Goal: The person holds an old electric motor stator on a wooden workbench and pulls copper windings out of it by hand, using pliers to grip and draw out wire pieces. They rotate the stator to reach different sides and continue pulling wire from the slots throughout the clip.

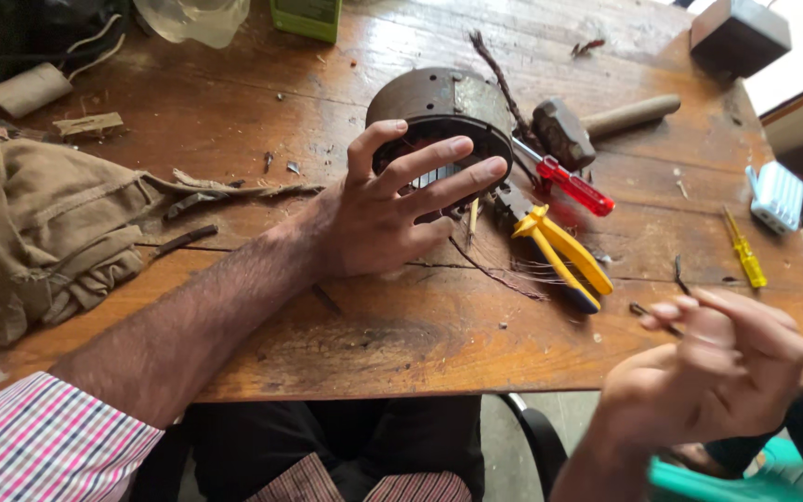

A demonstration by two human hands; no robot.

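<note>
**Round motor part under the left hand on the wooden counter**

A round, rust-brown metal motor part (439, 107) is seen lying on its side near the middle of the wooden counter (346, 335), its open face turned toward the person. Dark slots and reddish windings can be made out inside it. The left hand (388, 209) is laid against that open face, with its fingers (439, 153) spread wide and nothing gripped. The right hand (713, 367) is held off the counter's near edge, blurred; its fingers are pinched on a thin dark sliver (654, 318), though what it is cannot be told.

Just right of the motor part, yellow-handled pliers (564, 256), a red-handled screwdriver (569, 183) and a hammer (597, 123) are laid close together. A small yellow screwdriver (745, 251) is set further right. A tan cloth bag (39, 237) is heaped at the left edge; its contents are hidden.
</note>
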